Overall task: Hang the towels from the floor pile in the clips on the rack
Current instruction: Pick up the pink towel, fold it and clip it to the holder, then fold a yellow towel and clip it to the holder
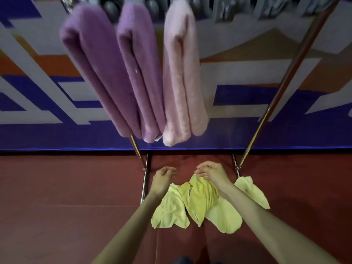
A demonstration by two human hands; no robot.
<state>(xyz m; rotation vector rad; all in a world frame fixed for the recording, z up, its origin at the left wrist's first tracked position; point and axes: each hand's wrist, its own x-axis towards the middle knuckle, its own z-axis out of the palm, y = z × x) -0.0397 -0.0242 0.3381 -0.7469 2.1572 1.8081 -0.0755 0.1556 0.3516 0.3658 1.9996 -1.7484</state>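
Rack (pixel 282 88): three towels hang from its clips (pixel 222 12), a dark purple towel (pixel 95 69), a lighter purple towel (pixel 141 73) and a pink towel (pixel 181 77). Yellow pile (pixel 171 210) lies on the red floor (pixel 57 187) between the rack's legs. Right hand (pixel 213 173) pinches the top edge of one yellow towel (pixel 202 195), its upper end raised off the pile. Left hand (pixel 163 178) is just left of that edge, fingers curled in, nothing seen in them.
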